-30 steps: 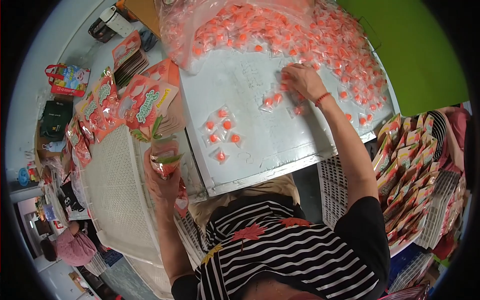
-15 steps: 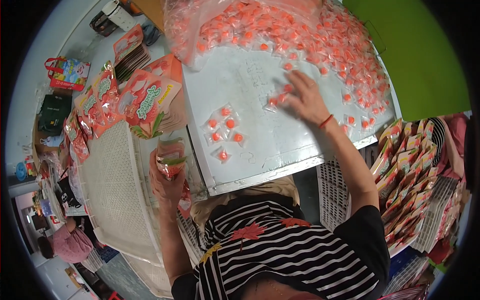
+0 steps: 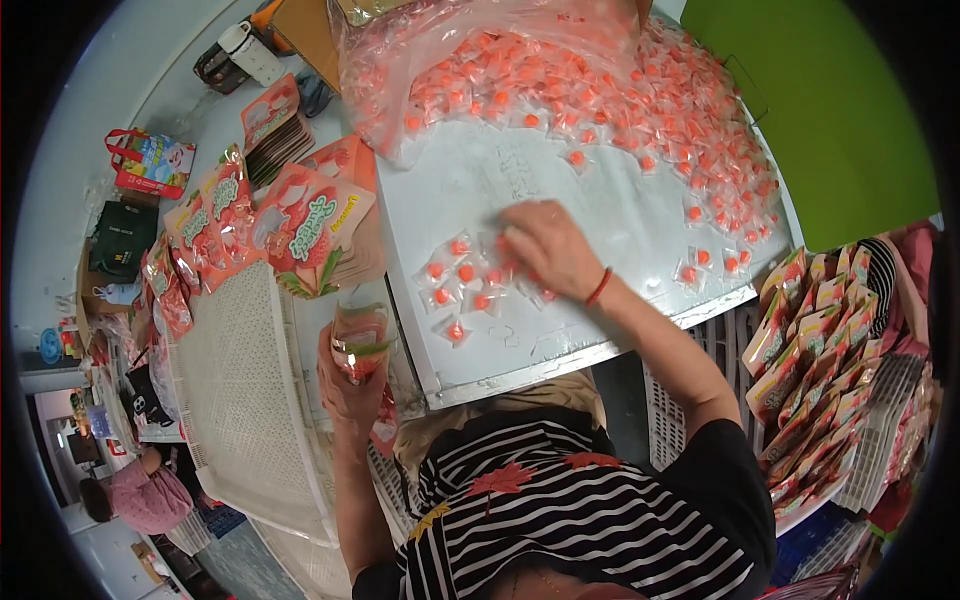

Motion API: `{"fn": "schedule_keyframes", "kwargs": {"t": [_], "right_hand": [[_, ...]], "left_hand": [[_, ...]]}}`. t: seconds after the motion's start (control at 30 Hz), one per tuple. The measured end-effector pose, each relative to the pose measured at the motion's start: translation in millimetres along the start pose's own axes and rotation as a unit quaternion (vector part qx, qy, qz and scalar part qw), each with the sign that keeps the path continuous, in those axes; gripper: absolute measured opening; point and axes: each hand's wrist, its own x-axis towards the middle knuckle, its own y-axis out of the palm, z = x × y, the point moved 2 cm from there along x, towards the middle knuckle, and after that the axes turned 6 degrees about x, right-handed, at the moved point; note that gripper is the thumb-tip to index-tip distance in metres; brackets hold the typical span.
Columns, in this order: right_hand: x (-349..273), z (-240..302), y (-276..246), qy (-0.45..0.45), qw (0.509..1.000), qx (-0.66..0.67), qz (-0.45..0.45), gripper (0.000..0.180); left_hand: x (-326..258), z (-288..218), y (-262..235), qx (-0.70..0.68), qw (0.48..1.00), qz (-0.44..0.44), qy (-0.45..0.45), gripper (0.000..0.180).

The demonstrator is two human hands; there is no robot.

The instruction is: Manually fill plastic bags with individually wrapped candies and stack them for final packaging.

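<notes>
My right hand (image 3: 545,250) lies palm down on a small group of clear-wrapped orange candies (image 3: 462,283) in the middle of a metal tray (image 3: 640,215); a red band circles the wrist. My left hand (image 3: 350,375) holds an open printed pouch (image 3: 358,340) upright beside the tray's left edge. A large heap of the same wrapped candies (image 3: 610,90) covers the tray's far side and spills out of a clear plastic bag (image 3: 400,60).
Stacks of empty printed pouches (image 3: 305,225) lie left of the tray, over a white perforated crate (image 3: 245,385). Filled pouches (image 3: 830,370) pile up in a crate at the right. A green surface (image 3: 830,110) lies beyond. Another person (image 3: 140,495) is at lower left.
My right hand has slid from the far heap toward me and leftward, dragging a few candies to the small group. The left hand holds the pouch in about the same place.
</notes>
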Motion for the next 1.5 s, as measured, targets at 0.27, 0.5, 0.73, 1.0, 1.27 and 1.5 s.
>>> {"fn": "schedule_keyframes", "kwargs": {"t": [0.27, 0.5, 0.73, 1.0, 1.27, 1.5], "right_hand": [[58, -119, -39, 0.04, 0.958, -0.252, -0.131, 0.043], [45, -105, -25, 0.046, 0.993, -0.054, -0.1, 0.04], [66, -167, -70, 0.231, 0.879, 0.383, -0.166, 0.049], [86, -129, -51, 0.192, 0.962, 0.173, -0.082, 0.051], [42, -165, -89, 0.208, 0.813, 0.507, -0.195, 0.04], [66, -76, -27, -0.081, 0.978, -0.18, 0.072, 0.051]], "left_hand": [[12, -11, 4, 0.033, 0.999, -0.004, 0.033, 0.076], [15, -4, 6, 0.035, 0.999, 0.003, 0.012, 0.076], [18, -4, 11, 0.027, 1.0, 0.002, 0.004, 0.075], [15, -3, 4, 0.017, 1.0, -0.007, -0.011, 0.075], [21, 3, 8, 0.008, 0.999, 0.015, -0.03, 0.074], [26, -2, 5, 0.019, 1.0, 0.003, -0.008, 0.077]]}}
